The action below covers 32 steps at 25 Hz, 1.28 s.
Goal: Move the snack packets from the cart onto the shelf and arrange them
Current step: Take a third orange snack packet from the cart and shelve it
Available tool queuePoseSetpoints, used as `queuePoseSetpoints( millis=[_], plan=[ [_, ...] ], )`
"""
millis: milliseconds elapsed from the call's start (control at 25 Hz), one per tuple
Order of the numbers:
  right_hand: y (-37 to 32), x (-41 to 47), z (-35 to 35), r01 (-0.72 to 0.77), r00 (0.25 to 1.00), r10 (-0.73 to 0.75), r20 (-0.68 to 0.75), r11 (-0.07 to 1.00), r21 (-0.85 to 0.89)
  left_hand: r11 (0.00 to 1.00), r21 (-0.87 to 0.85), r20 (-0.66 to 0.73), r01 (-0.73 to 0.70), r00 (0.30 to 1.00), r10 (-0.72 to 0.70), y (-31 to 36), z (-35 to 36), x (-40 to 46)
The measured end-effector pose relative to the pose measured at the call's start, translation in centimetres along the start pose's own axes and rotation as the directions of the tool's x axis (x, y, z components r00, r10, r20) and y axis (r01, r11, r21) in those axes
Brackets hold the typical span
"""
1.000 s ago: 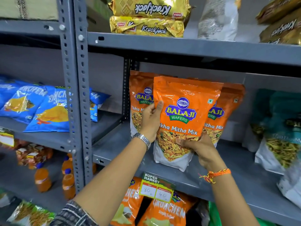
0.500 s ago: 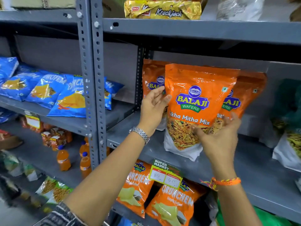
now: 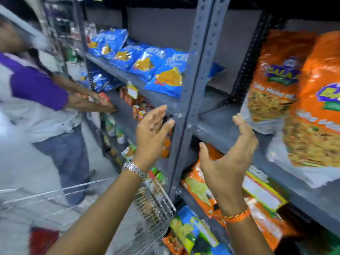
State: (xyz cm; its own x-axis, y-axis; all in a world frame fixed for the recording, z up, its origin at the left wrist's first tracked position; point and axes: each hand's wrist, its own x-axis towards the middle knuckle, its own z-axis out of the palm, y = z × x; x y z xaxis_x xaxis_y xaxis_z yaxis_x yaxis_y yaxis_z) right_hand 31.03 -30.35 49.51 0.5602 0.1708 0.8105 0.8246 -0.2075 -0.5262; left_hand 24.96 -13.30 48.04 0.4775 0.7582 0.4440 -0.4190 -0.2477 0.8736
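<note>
Orange snack packets (image 3: 311, 115) stand on the shelf (image 3: 217, 124); both hands empty.

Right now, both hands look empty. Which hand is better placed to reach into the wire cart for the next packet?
Probably the left hand. It is open and empty, on the side of the wire cart, which sits below its wrist. The right hand, also open, is nearer the orange packets on the shelf.

Left of the grey shelf post (image 3: 191, 100) lie blue packets (image 3: 165, 78) with yellow chips printed; right of it, orange packets (image 3: 316, 107). My right wrist wears an orange thread band (image 3: 236, 216).
</note>
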Motion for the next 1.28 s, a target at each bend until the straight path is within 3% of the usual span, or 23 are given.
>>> queuePoseSetpoints(
  millis=[120, 240, 320, 440, 520, 640, 720, 800, 920, 1000, 1120, 1200, 1280],
  plan=[
    [-0.1, -4.8, 6.8, -0.015, 0.96, -0.017, 0.279, 0.994, 0.111, 0.985, 0.103, -0.2, 0.136, 0.973, -0.113, -4.9, -9.4, -1.9],
    [0.5, -10.4, 13.6, -0.066, 0.815, -0.024, 0.578, 0.989, 0.135, 0.925, 0.099, -0.434, 0.365, 0.853, -0.29, -11.0, -18.1, -4.7],
    [1.5, -14.8, 18.5, -0.046, 0.616, -0.071, 0.784, 0.991, 0.126, 0.823, 0.099, -0.554, 0.56, 0.718, -0.422, -15.4, -23.7, -7.6],
    [2.9, -20.8, 24.4, 0.001, 0.203, -0.117, 0.972, 0.993, 0.119, 0.552, 0.108, -0.656, 0.827, 0.476, -0.586, -21.1, -29.7, -13.0],
    [4.2, -24.7, 28.0, -0.001, -0.025, -0.101, 0.995, 0.995, 0.101, 0.346, 0.106, -0.695, 0.932, 0.318, -0.645, -23.3, -31.7, -16.3],
    [5.7, -31.2, 32.6, 0.01, -0.295, -0.044, 0.954, 0.999, 0.049, 0.143, 0.161, -0.735, 0.976, 0.216, -0.643, -25.7, -34.1, -20.5],
    [6.7, -34.9, 35.0, 0.055, -0.435, -0.006, 0.9, 0.998, 0.033, 0.081, 0.237, -0.732, 0.968, 0.233, -0.641, -26.5, -34.7, -21.3],
    [7.6, -37.9, 37.1, 0.122, -0.547, 0.029, 0.837, 0.991, 0.045, -0.004, 0.408, -0.681, 0.913, 0.301, -0.668, -27.8, -35.5, -21.6],
    [8.7, -41.6, 40.1, 0.154, -0.673, 0.04, 0.738, 0.984, 0.086, -0.169, 0.627, -0.624, 0.761, 0.359, -0.694, -29.9, -37.0, -21.8],
    [9.1, -43.4, 41.8, 0.191, -0.712, 0.076, 0.698, 0.978, 0.088, -0.251, 0.699, -0.619, 0.669, 0.391, -0.681, -31.0, -37.5, -22.5],
    [15.6, -51.7, 47.1, 0.232, -0.78, 0.135, 0.611, 0.969, 0.082, -0.39, 0.727, -0.653, 0.565, 0.392, -0.648, -32.5, -37.1, -22.9],
    [12.4, -49.1, 45.9, 0.349, -0.74, 0.279, 0.612, 0.937, -0.006, -0.486, 0.734, -0.67, 0.474, 0.394, -0.629, -33.4, -37.1, -22.7],
    [10.0, -47.0, 44.8, 0.389, -0.745, 0.305, 0.593, 0.921, 0.014, -0.519, 0.735, -0.673, 0.437, 0.37, -0.641, -34.0, -37.6, -22.2]
  ],
)
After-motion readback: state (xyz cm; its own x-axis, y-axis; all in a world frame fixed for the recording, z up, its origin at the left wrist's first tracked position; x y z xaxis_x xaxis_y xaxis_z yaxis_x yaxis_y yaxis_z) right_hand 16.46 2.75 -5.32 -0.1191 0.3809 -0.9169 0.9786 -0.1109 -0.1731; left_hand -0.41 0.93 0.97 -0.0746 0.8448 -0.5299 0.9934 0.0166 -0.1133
